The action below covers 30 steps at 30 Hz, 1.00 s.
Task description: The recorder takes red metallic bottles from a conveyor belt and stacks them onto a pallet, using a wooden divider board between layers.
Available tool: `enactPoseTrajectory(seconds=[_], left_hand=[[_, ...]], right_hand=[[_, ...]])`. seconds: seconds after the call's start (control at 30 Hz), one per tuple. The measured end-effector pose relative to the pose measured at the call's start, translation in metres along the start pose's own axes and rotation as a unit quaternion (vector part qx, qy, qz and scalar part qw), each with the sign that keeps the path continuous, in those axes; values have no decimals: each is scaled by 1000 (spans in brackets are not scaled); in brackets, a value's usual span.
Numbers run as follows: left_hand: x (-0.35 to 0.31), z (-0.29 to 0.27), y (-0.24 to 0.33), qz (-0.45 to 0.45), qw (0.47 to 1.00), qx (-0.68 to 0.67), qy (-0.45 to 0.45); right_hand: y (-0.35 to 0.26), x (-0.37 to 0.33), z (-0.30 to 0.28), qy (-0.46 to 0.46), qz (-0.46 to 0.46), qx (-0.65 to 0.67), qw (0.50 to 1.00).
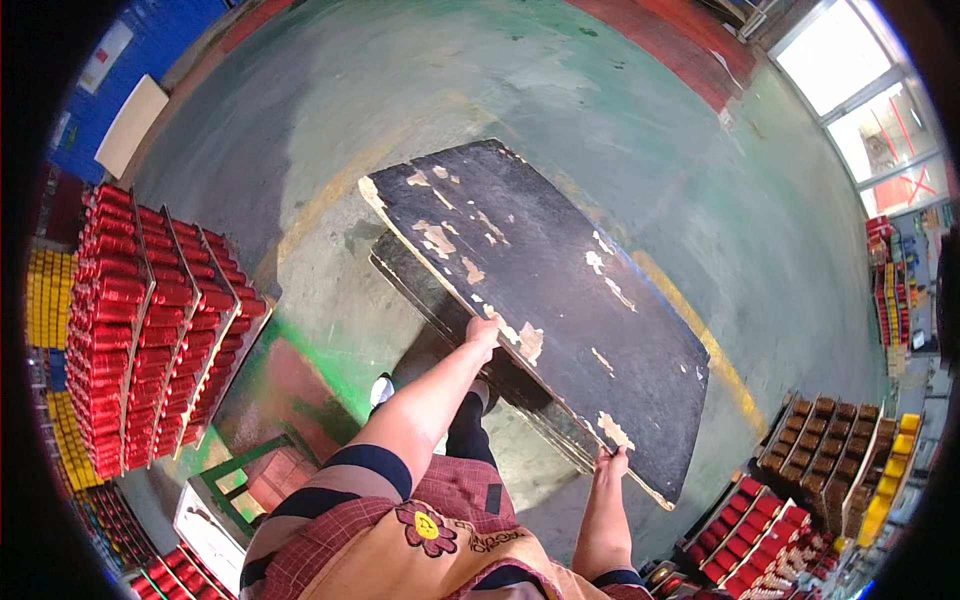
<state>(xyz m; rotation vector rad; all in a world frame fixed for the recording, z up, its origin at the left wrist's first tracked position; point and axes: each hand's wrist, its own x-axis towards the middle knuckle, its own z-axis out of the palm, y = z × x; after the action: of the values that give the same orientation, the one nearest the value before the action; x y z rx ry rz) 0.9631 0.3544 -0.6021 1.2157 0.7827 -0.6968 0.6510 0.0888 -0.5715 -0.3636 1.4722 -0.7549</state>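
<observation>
A large black board (560, 290), its surface chipped to pale wood in patches, lies across the middle in front of me. My left hand (484, 334) is closed on its near long edge, around the middle. Farther right along the same edge, close to the near right corner, my right hand (611, 462) grips it too. The fingers of both hands are partly hidden by the board. Below it, another dark board (405, 278) shows with its edge out of line with the top one. A gap separates the two along the near side.
Stacked red spools (110, 320) on layered sheets rise at the left. Brown spools (825, 440) and more red spools (745, 540) stand at the lower right. A green metal frame (215, 480) is near my left side. Yellow lines (700, 335) mark the green floor.
</observation>
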Motion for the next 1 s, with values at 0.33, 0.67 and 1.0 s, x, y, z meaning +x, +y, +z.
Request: enactPoseTrajectory(seconds=[0.33,0.67,1.0], left_hand=[[12,-14,-17,2,985,163,49],[-274,-212,141,-13,990,-36,136],[-492,-350,96,188,854,-370,315]], right_hand=[[-29,-29,-16,-40,222,-235,945],[-115,-193,87,-283,246,-595,711],[33,-319,297,-489,119,-747,435]])
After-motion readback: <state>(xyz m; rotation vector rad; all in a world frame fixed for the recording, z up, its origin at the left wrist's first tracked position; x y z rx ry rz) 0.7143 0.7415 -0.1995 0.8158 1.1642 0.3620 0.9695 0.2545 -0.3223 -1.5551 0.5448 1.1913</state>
